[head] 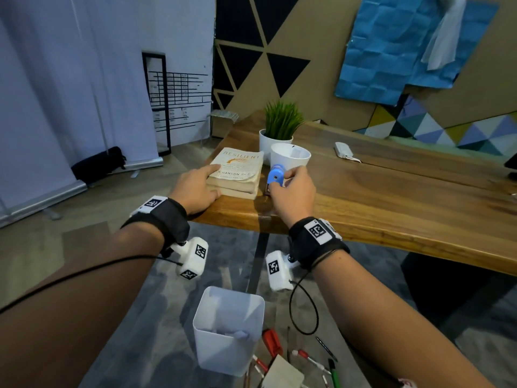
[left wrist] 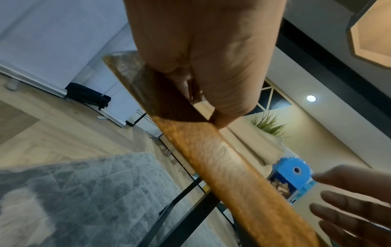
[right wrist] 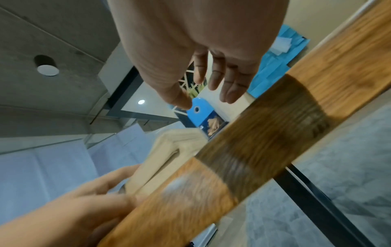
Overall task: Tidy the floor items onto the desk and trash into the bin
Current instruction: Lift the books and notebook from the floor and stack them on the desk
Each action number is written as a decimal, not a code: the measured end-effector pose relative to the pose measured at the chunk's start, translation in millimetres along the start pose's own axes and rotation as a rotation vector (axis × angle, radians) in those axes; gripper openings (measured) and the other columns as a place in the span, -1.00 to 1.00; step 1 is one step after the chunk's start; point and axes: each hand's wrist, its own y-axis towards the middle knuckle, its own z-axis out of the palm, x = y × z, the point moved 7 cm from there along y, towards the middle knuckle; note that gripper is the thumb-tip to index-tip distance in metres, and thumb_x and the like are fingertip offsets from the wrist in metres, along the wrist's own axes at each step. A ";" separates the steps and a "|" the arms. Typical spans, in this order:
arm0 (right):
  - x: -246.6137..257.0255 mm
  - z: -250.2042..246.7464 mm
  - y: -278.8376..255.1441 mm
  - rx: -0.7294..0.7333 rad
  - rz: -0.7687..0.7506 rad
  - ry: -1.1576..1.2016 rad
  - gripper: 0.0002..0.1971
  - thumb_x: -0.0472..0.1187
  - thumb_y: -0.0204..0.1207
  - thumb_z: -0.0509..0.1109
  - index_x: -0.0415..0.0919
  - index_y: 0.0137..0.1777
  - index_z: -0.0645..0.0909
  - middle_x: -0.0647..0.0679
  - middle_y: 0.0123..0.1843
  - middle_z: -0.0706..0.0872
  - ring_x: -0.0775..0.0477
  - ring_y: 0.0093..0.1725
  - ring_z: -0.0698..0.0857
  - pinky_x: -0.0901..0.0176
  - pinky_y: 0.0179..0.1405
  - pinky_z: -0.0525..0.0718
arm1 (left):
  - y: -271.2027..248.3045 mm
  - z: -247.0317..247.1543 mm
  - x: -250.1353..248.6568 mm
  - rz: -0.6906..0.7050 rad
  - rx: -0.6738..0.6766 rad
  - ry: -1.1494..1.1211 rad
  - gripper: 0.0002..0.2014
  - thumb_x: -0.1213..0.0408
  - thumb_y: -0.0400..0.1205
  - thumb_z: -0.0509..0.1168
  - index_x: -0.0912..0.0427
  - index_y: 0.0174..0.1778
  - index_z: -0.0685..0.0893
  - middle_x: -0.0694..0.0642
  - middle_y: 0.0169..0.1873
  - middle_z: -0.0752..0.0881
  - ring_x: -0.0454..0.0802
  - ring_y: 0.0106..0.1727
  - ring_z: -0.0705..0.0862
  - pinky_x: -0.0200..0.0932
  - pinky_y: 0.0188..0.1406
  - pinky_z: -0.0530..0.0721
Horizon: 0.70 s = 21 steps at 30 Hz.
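At the wooden desk's (head: 391, 197) near corner lie two stacked books (head: 237, 172). My left hand (head: 208, 182) rests on them, index finger flat on the top cover and thumb against the lower book's side. A blue hang-tab packet (head: 275, 175) stands beside the books. My right hand (head: 285, 178) hovers at it with straight fingers, and in the right wrist view only the thumb tip touches the packet (right wrist: 203, 113). The left wrist view shows the packet (left wrist: 294, 173) and my right hand's spread fingers (left wrist: 349, 200). A white bin (head: 228, 329) with crumpled paper stands on the floor below.
On the rug beside the bin lie a red tool (head: 272, 341), markers (head: 307, 357), a black pen (head: 326, 348) and a green pen (head: 334, 373). Behind the books stand a potted plant (head: 281, 121) and a white cup (head: 291, 156); a white pouch (head: 345, 149) lies further right.
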 end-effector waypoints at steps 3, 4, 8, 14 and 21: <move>-13.3 -4.8 19.0 0.050 0.102 -0.072 -0.41 -0.03 0.42 0.64 -0.21 0.35 0.48 -0.14 0.24 0.68 -0.19 0.19 0.72 0.04 -0.02 0.63 | -6.2 5.8 -1.1 -0.029 -0.054 0.004 -0.23 -0.02 0.56 0.36 -0.27 0.72 0.26 0.20 0.42 0.60 0.27 0.39 0.60 0.08 0.32 0.61; -17.7 -0.4 24.0 0.125 0.145 -0.111 -0.33 0.00 0.42 0.66 -0.23 0.42 0.46 -0.14 0.25 0.66 -0.18 0.19 0.70 0.04 -0.02 0.65 | -8.6 6.7 -2.2 -0.040 -0.075 0.017 -0.21 -0.05 0.54 0.34 -0.26 0.73 0.22 0.20 0.39 0.59 0.28 0.35 0.62 0.09 0.26 0.63; -23.7 17.1 38.1 0.288 0.140 -0.238 -0.40 0.20 0.38 0.68 -0.17 0.26 0.66 -0.07 0.11 0.77 -0.07 0.02 0.74 0.21 -0.34 0.59 | -15.6 11.1 -8.9 -0.046 -0.133 0.096 -0.22 -0.14 0.55 0.25 -0.20 0.74 0.19 0.19 0.35 0.57 0.25 0.30 0.63 0.12 0.12 0.69; -19.7 31.5 40.3 0.226 0.136 -0.215 -0.55 0.12 0.36 0.63 -0.10 0.13 0.67 -0.08 0.04 0.80 0.02 -0.19 0.72 0.22 -0.41 0.58 | -16.7 12.3 -8.0 -0.051 -0.166 0.106 -0.24 -0.14 0.55 0.25 -0.16 0.72 0.23 0.15 0.35 0.55 0.22 0.29 0.63 0.14 0.09 0.69; -29.7 25.9 32.4 0.252 0.096 -0.244 -0.46 0.17 0.33 0.67 -0.11 0.18 0.64 -0.05 0.04 0.78 0.01 -0.10 0.73 0.21 -0.37 0.61 | -14.6 15.6 -6.4 -0.019 -0.196 0.105 -0.28 -0.15 0.55 0.20 -0.19 0.69 0.28 0.15 0.30 0.57 0.21 0.26 0.64 0.13 0.07 0.69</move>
